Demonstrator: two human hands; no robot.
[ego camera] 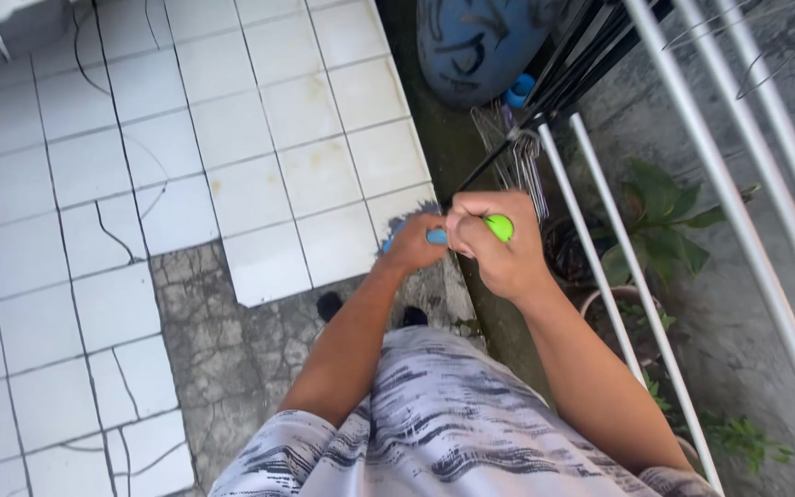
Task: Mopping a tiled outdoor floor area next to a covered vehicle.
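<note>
Two hands fisted: right hand (pixel 494 244) grips smooth green peg (pixel 500 226), left hand (pixel 413 245) blue peg (pixel 436 236); cracked white tiles (pixel 259 156).

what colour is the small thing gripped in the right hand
Bright green, a small rounded plastic object showing out of the closed right hand; seen best in the head view.

Daylight is falling on a white tiled floor (pixel 94 184), cracked, with bare concrete (pixel 232 350) showing where tiles are missing. White drying-rack rails (pixel 747 230) are crossing at right above potted green plants (pixel 660 221).
</note>
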